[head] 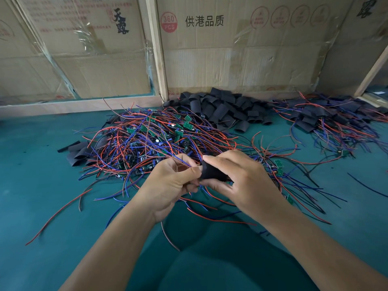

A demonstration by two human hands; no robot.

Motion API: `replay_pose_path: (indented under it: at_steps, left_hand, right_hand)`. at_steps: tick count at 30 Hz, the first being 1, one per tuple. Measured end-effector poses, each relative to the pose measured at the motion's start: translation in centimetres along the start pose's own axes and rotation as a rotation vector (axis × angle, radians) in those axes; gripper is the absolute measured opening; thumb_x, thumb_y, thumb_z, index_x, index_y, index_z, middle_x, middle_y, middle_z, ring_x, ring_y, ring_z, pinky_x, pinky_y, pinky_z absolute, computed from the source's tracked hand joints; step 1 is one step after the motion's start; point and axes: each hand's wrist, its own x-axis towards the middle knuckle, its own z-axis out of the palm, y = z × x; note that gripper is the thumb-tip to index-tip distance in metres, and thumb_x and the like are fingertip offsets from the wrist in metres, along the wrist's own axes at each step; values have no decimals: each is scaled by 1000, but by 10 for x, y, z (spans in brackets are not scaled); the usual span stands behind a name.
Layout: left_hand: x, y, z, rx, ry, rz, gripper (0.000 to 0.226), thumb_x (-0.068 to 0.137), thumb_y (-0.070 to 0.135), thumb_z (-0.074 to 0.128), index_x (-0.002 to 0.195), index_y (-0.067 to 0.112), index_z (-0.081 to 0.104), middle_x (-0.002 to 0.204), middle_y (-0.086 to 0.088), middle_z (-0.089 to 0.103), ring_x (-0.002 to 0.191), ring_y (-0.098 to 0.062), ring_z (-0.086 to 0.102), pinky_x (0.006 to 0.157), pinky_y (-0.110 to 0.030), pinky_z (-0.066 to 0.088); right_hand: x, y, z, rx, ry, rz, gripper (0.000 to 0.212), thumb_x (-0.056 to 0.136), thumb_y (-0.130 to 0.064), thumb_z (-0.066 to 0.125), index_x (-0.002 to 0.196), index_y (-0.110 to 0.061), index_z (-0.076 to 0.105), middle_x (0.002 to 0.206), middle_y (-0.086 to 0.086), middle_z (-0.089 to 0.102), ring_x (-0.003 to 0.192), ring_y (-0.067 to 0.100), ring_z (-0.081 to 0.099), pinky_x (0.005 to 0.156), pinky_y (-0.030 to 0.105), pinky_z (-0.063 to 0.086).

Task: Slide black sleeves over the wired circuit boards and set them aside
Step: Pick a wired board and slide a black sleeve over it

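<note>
Flattened cardboard sheets [241, 59] with printed characters line the back of a teal work surface [42, 175], fixed between pale wooden strips [156, 47]. At far left on the surface lie a few flat black sleeves [76, 152], partly under the edge of a broad tangle of red and blue wires with small green circuit boards [151, 135] that fills the middle ground. Loose red and blue wire ends trail from this tangle toward the near edge. Just in front of the tangle, the left hand [170, 183] is curled around a bunch of blue and red wires, thumb and fingers pinching them close to where they enter a black sleeve [211, 172]. That sleeve is held in the air between both hands, above the near side of the tangle. The right hand [237, 181] grips it from the other side, forefinger laid along its top and thumb beneath; whether a board is inside it cannot be told. Behind, against the cardboard, sits a heap of empty black sleeves [222, 110]. Farther right lies a separate pile of sleeved boards with wires [327, 120] spreading outward, and a few stray boards rest near the right wrist.
</note>
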Motion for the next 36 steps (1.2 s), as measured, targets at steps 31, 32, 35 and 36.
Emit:
replay_pose_path:
  at_steps: [31, 32, 35, 36]
  left_hand:
    - [-4, 8, -1, -188, -20, -164, 21, 80, 5, 67, 71, 10, 49, 68, -10, 59, 56, -15, 58, 58, -24, 55]
    - [-4, 8, -2, -225, -29, -169, 17, 76, 9, 69, 73, 10, 52, 72, -10, 63, 58, -14, 61, 59, -25, 56]
    - [-2, 12, 0, -291, -27, -193, 17, 76, 19, 69, 86, 6, 64, 82, -13, 72, 60, -16, 66, 59, -27, 58]
    - [0, 13, 0, -307, -12, -191, 20, 76, 21, 69, 88, 5, 66, 84, -13, 72, 60, -16, 66, 58, -27, 58]
  right_hand:
    - [2, -10, -4, -132, -40, -138, 32, 84, -2, 75, 114, 2, 68, 112, 11, 70, 101, 28, 68, 87, 35, 53]
    - [3, -9, -5, -151, -23, -139, 27, 88, -6, 72, 114, 2, 68, 111, 11, 71, 100, 28, 69, 85, 35, 54]
    - [8, -3, -12, -199, -2, -101, 23, 97, -17, 58, 108, 0, 69, 100, 9, 71, 88, 28, 69, 70, 40, 58]
    - [10, 1, -17, -219, -2, -84, 22, 97, -18, 57, 106, -1, 69, 97, 8, 71, 85, 28, 69, 65, 41, 58]
